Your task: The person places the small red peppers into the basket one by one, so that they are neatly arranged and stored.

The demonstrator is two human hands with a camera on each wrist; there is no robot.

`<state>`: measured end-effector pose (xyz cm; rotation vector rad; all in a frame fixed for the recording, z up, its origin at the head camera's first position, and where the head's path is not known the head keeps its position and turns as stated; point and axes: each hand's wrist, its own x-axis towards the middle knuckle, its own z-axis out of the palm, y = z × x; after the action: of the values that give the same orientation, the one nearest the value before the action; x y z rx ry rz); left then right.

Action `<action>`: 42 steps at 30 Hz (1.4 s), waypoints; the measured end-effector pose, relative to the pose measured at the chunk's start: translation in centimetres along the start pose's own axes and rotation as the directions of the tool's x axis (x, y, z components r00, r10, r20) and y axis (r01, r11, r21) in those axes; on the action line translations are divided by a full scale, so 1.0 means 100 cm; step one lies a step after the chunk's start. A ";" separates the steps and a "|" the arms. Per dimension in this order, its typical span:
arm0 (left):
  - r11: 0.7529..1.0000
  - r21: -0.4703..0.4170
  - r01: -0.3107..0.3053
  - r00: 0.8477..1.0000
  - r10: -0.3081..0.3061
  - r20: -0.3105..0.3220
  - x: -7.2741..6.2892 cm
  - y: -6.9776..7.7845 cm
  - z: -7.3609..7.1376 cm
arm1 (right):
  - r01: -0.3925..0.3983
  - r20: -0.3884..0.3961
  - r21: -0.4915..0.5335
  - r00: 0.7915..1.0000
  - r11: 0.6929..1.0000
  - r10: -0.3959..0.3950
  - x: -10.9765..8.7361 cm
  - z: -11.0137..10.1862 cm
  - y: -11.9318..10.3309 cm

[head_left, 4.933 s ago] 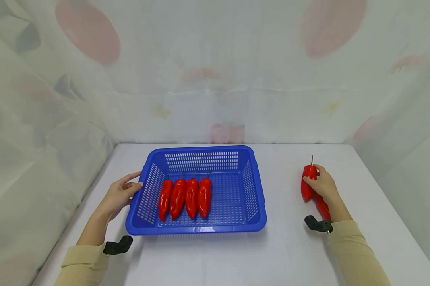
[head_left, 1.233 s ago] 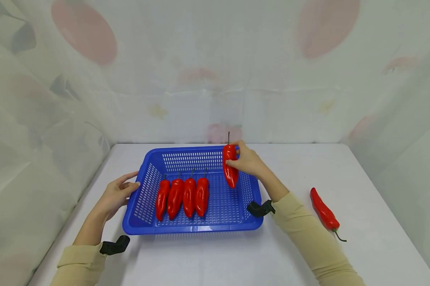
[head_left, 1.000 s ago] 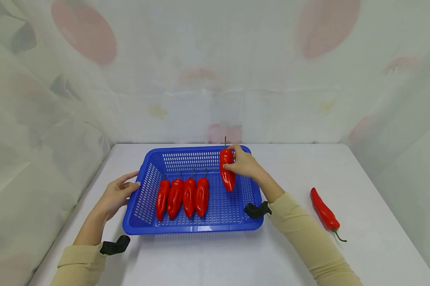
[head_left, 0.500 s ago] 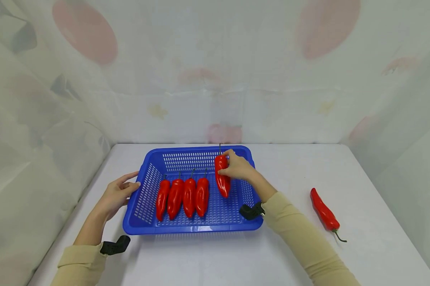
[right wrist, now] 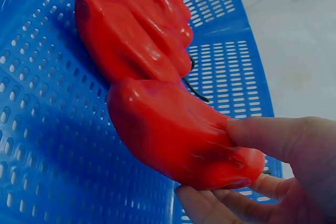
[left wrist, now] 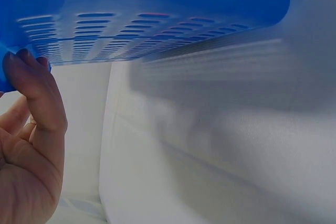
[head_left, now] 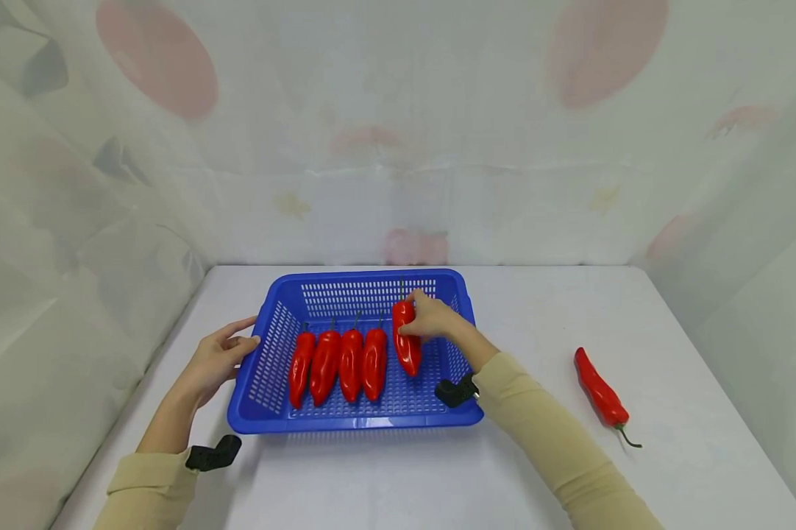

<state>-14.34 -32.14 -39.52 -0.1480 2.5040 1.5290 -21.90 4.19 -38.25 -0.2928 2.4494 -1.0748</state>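
My right hand (head_left: 431,318) pinches a red pepper (head_left: 406,346) near its stem end, with the thumb on one side and the fingers on the other, as the right wrist view shows. This pepper is inside the blue plastic basket (head_left: 354,423), right of a row of several red peppers (head_left: 350,364) lying side by side with stems pointing away. Whether it touches the basket floor I cannot tell. At the basket's left side, my left hand (head_left: 215,362) grips the rim; its fingertips (left wrist: 23,56) meet the blue edge in the left wrist view.
On the white table (head_left: 524,471), one more red pepper (head_left: 600,390) lies slanted to the right of the basket, its stem toward the front. A pale printed sheet (head_left: 398,147) stands behind the table and along both sides.
My right hand has carried a pepper from the right of the table into the basket, lately lowering it and shifting left toward the row. My left hand stays at the rim.
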 end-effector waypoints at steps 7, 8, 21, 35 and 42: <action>1.000 -0.010 0.000 1.000 0.000 0.005 0.000 0.001 0.000 | -0.004 0.052 -0.028 0.999 1.000 0.005 0.003 0.007 0.000; 1.000 -0.009 0.001 1.000 -0.001 0.006 0.000 0.001 0.000 | -0.007 0.061 -0.037 0.998 0.999 0.009 0.004 0.008 0.000; 1.000 0.001 -0.001 1.000 0.001 -0.003 -0.001 -0.002 0.000 | -0.071 0.145 -0.089 0.986 0.994 0.083 0.006 0.014 0.003; 1.000 -0.006 -0.011 1.000 0.011 -0.001 -0.001 -0.002 0.001 | -0.105 0.198 -0.107 0.972 0.989 0.125 0.006 0.018 0.004; 1.000 0.001 -0.008 1.000 0.008 -0.001 -0.001 0.000 0.000 | -0.100 0.208 -0.161 0.969 0.982 0.133 0.010 0.020 0.004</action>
<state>-14.23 -32.12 -39.52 -0.1388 2.5086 1.5314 -21.86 2.82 -40.05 -0.2929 2.3205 -0.7682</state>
